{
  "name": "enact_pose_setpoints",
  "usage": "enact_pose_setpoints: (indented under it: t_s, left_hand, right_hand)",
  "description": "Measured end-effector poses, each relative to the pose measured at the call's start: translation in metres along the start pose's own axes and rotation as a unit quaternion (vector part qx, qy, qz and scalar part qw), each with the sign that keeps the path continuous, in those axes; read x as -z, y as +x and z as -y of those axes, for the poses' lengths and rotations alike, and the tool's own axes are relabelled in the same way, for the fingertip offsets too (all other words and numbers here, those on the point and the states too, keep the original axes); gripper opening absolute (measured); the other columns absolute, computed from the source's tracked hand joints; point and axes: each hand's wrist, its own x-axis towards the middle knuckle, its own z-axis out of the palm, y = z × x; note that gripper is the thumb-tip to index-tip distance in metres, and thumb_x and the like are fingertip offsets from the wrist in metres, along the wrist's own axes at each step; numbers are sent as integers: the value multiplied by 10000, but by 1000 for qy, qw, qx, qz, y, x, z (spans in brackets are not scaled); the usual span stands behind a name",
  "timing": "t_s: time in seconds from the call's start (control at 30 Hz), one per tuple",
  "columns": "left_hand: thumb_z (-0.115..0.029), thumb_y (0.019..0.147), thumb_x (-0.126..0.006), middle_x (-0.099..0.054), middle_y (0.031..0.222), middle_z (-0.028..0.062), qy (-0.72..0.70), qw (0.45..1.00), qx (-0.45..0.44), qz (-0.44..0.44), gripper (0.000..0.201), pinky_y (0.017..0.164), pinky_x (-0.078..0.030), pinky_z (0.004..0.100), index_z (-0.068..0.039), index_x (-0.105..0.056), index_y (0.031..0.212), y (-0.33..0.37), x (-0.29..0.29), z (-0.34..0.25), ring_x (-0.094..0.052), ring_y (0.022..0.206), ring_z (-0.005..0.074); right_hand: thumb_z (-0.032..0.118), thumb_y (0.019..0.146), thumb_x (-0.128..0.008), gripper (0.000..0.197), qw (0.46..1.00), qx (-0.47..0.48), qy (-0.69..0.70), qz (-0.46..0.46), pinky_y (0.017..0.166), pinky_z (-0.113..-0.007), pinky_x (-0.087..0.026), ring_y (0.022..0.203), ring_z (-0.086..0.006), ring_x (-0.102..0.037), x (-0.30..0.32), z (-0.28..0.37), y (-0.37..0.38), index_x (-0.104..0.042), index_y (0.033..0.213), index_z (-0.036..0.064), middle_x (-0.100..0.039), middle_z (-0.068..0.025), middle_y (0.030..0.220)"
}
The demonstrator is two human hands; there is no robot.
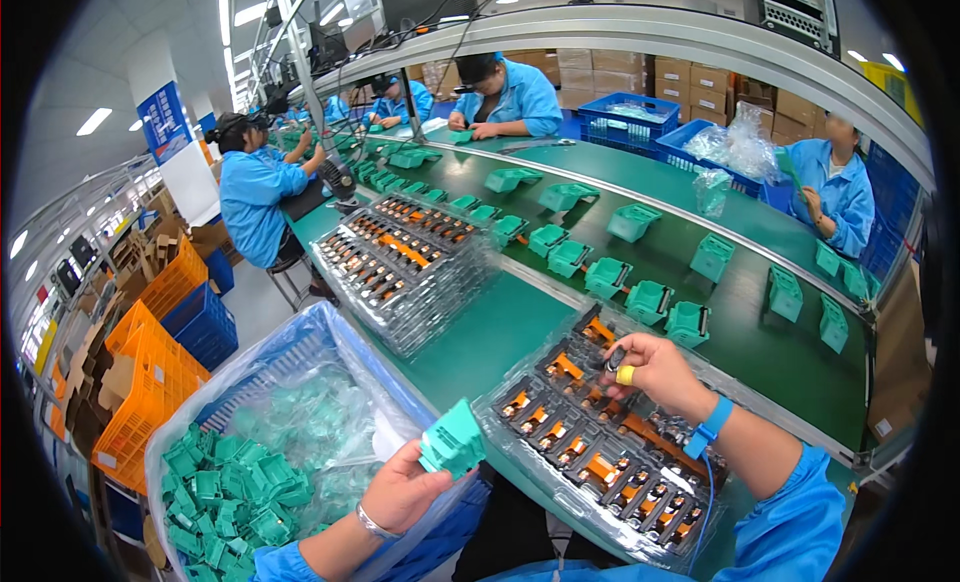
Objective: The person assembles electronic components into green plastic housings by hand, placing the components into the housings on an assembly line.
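Observation:
My left hand [398,494], with a metal band at its wrist, is closed on a green plastic housing [452,442], raised beside the bin. Over a clear plastic tray [492,424], my right hand [662,377] pinches a small black part [615,360]. A yellow cover [626,375] wraps one of its fingers, and a blue wrist strap [709,427] with a cord circles that wrist. Rows of black, orange and copper-coloured components [602,469] fill the tray. Below and left of my left hand, loose green housings [235,497] lie in a lined blue bin [300,344].
A tall stack of filled trays [400,267] stands on the green bench. Beyond the front rail, green housings [648,300] sit in rows on the conveyor [760,352]. Several co-workers [510,97] sit around the line. Orange crates [150,392] stand at the left.

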Motion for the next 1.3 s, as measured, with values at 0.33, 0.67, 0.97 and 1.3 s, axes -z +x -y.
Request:
enact_pose_setpoints:
  t_s: [0.33, 0.67, 0.97, 1.3]
  left_hand:
    - [-84, 652, -737, -413, 1298, 219, 624, 720, -263, 150, 273, 1003, -324, 479, -61, -607, 891, 55, -75, 20, -369, 1214, 446]
    - [7, 623, -679, -369, 1329, 219, 692, 627, -323, 153, 368, 974, -369, 455, -138, -665, 961, 72, -82, 50, -353, 1241, 428]
    - [94, 776, -522, -271, 1402, 209, 79, 986, -140, 36, 648, 937, -423, 421, -108, -334, 1362, 64, -100, 61, -408, 1234, 319]
    - [27, 874, -505, -542, 1150, 139, -9, 995, 99, -19, 323, 922, -480, 442, -9, -438, 1188, 69, -83, 63, -556, 1064, 267]
  right_hand:
    - [77, 817, -641, 335, 934, -33, 357, -11, 842, -371, -501, 1028, -260, -586, -12, 0, -39, -442, 1083, 35, -597, -119, 977]
    - [-1, 810, -625, 346, 971, 39, 238, 6, 837, -248, -468, 982, -127, -568, -29, -14, -54, -511, 1136, -12, -593, -91, 1086]
    - [-74, 781, -578, 322, 960, 175, 193, -102, 849, -260, -476, 995, -163, -586, -40, -13, -59, -528, 1095, -23, -606, -107, 1063]
    - [-17, 822, -583, 202, 954, 278, 3, -115, 780, -276, -489, 904, -165, -608, -44, -9, -62, -619, 1017, 15, -635, -95, 986]
